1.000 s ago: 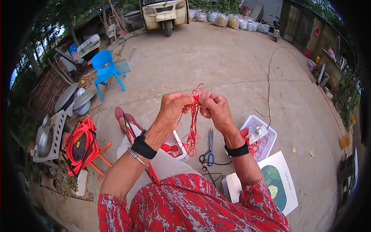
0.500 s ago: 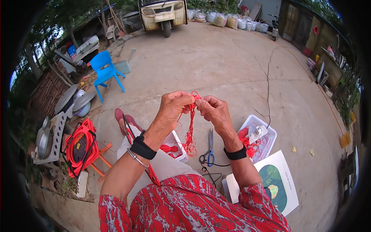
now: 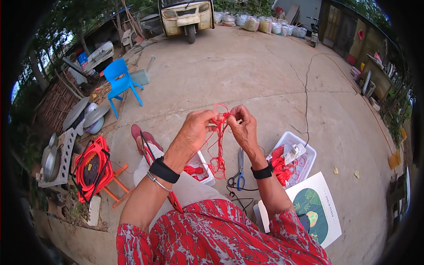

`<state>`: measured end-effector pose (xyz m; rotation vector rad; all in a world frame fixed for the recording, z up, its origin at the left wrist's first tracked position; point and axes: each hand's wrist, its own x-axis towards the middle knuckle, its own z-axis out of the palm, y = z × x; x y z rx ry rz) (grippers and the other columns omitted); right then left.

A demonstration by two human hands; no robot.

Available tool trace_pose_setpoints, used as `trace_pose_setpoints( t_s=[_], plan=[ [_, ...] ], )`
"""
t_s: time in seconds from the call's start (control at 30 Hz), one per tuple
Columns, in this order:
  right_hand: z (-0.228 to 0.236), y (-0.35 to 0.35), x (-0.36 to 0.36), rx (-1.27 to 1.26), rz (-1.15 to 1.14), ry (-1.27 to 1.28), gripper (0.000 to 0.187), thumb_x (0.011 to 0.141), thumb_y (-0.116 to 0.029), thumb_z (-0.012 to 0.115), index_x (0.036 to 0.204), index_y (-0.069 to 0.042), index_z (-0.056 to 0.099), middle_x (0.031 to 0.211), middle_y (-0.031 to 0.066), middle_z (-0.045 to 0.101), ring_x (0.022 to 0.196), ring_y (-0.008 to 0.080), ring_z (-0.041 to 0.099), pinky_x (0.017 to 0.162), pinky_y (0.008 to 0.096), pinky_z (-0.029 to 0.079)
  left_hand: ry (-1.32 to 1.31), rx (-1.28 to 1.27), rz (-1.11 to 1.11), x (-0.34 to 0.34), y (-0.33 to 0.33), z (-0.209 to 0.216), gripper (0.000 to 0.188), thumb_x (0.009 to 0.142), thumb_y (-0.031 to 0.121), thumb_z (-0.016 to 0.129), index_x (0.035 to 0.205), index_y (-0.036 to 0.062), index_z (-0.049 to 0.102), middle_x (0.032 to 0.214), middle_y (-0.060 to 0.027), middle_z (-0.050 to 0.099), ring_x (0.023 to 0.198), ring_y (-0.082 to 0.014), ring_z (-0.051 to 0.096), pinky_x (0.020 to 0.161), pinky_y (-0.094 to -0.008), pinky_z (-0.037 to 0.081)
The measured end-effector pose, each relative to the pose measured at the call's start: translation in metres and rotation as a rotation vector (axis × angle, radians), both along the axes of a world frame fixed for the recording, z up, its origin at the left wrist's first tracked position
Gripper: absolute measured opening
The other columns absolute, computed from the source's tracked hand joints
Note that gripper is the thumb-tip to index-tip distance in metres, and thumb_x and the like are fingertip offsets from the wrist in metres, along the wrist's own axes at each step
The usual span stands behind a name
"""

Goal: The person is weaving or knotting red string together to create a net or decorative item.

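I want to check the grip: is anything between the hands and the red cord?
Nothing visible. The left hand and right hand both pinch the red cord directly with bare fingertips, held up in the air. The scissors and the white tray lie below on the ground, clear of it.

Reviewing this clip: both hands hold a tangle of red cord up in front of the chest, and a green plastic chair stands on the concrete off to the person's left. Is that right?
Not quite. The plastic chair is blue, not green, as the head view shows. The rest stands: the left hand and right hand hold the tangle of red cord up in front of the chest, and the chair stands on the concrete to the person's left.
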<state>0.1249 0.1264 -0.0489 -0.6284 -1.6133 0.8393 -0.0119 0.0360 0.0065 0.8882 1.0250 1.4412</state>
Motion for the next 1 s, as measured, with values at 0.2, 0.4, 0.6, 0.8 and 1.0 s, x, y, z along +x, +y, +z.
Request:
trace_pose_setpoints(
  t_s=[0.2, 0.4, 0.6, 0.8, 1.0],
  plan=[
    [-0.007, 0.014, 0.02, -0.367, 0.171, 0.145, 0.008, 0.08, -0.009, 0.055, 0.084, -0.005, 0.05, 0.067, 0.0043, 0.058, 0.055, 0.0121, 0.054, 0.048, 0.0245, 0.04, -0.122, 0.011, -0.063, -0.012, -0.003, 0.004, 0.017, 0.089, 0.019, 0.057, 0.08, 0.0046, 0.057, 0.075, -0.0046, 0.056, 0.071, -0.0175, 0.055, 0.074, -0.0398, 0.047],
    [0.003, 0.027, 0.032, -0.698, 0.519, 0.515, 0.01, 0.085, -0.007, 0.049, 0.094, -0.007, 0.045, 0.069, 0.0051, 0.056, 0.053, 0.0122, 0.052, 0.043, 0.0233, 0.036, -0.041, -0.069, -0.117, -0.008, 0.003, 0.009, 0.01, 0.085, 0.011, 0.06, 0.08, 0.0042, 0.055, 0.07, -0.0033, 0.051, 0.059, -0.0136, 0.048, 0.067, -0.037, 0.049],
    [0.038, 0.036, 0.044, -0.41, 0.265, 0.564, 0.009, 0.086, -0.007, 0.055, 0.091, -0.006, 0.048, 0.065, 0.0006, 0.05, 0.051, 0.0066, 0.045, 0.044, 0.0228, 0.032, 0.166, -0.149, 0.158, -0.009, 0.013, 0.008, 0.007, 0.076, 0.001, 0.059, 0.081, 0.003, 0.055, 0.068, -0.0014, 0.051, 0.054, -0.0101, 0.047, 0.054, -0.031, 0.048],
    [0.046, 0.076, 0.079, 0.081, -0.17, 0.062, 0.008, 0.086, -0.009, 0.061, 0.091, -0.004, 0.058, 0.059, -0.0033, 0.048, 0.052, 0.0028, 0.036, 0.047, 0.0221, 0.029, 0.595, -0.033, 0.416, -0.035, 0.018, 0.005, 0.009, 0.074, 0.0, 0.061, 0.08, 0.0028, 0.056, 0.06, 0.0023, 0.051, 0.051, -0.0063, 0.045, 0.047, -0.0228, 0.041],
    [0.064, 0.133, 0.15, -0.364, 0.121, 0.358, 0.029, 0.092, -0.023, 0.055, 0.111, -0.002, 0.058, 0.06, -0.0007, 0.051, 0.043, 0.0052, 0.037, 0.039, 0.0219, 0.028, 1.008, 0.089, 0.78, -0.07, 0.028, 0.0, 0.006, 0.074, -0.001, 0.056, 0.077, 0.0036, 0.06, 0.058, 0.0029, 0.05, 0.055, -0.0072, 0.047, 0.046, -0.0251, 0.038]
  ],
)
